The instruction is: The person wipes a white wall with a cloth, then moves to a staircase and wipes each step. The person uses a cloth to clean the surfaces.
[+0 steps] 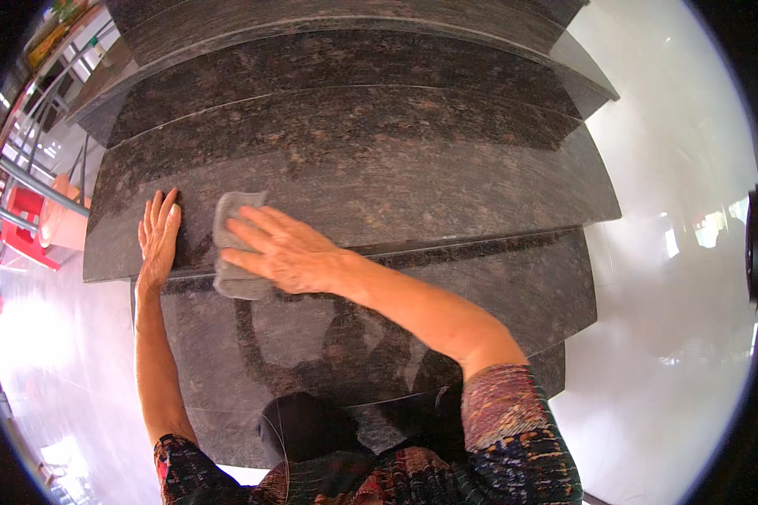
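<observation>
My right hand (290, 257) presses a folded grey cloth (229, 219) against the front edge of a dark, speckled stone step (446, 181). Its fingers lie over the cloth, pointing left, and part of the cloth hangs past the step's edge. To the left of the cloth, my left hand (160, 231) rests flat on the same step near its left end. The fingers of that hand are stretched out and hold nothing.
More dark stone steps (345, 55) rise beyond, and a lower step (514, 286) lies nearer me. White glossy floor (665, 295) flanks the stairs. At the left stand a metal railing (42, 181), a red plastic stool (27, 227) and a peach-coloured container (63, 217).
</observation>
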A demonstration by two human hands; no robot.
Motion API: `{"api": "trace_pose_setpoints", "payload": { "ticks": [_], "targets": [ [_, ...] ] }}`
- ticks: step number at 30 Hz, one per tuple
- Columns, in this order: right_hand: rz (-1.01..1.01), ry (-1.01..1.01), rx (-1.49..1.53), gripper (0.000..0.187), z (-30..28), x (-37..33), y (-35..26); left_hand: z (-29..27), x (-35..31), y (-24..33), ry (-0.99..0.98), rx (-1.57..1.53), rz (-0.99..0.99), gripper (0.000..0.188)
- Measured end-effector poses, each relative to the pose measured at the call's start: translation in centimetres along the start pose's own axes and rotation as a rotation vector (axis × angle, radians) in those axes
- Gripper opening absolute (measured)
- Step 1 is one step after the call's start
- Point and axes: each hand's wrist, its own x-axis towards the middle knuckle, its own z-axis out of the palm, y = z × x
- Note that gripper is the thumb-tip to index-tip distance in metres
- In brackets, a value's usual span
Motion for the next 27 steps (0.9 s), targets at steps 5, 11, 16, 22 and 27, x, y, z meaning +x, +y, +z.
{"api": "trace_pose_setpoints", "payload": {
  "ticks": [5,11,16,22,27],
  "targets": [
    [0.24,-0.21,-0.053,0.087,-7.2,-9.9,3.5,0.8,0.4,0.8,0.031,0.104,0.003,0.058],
    [0.519,-0.149,-0.119,0.089,-14.1,-20.7,6.7,0.7,-0.2,0.4,0.103,0.221,0.026,0.058],
    [0.857,-0.097,0.041,0.083,-17.1,-26.5,8.3,0.5,-0.3,1.5,0.111,0.11,0.032,0.059],
    [0.825,-0.127,-0.109,0.08,-13.2,-20.3,9.4,0.2,-0.7,2.3,0.116,0.026,0.026,0.066],
    [0.643,-0.14,-0.229,0.077,-7.7,-7.2,8.8,0.6,-1.1,2.4,0.214,0.091,0.105,0.074]
  ]
}}
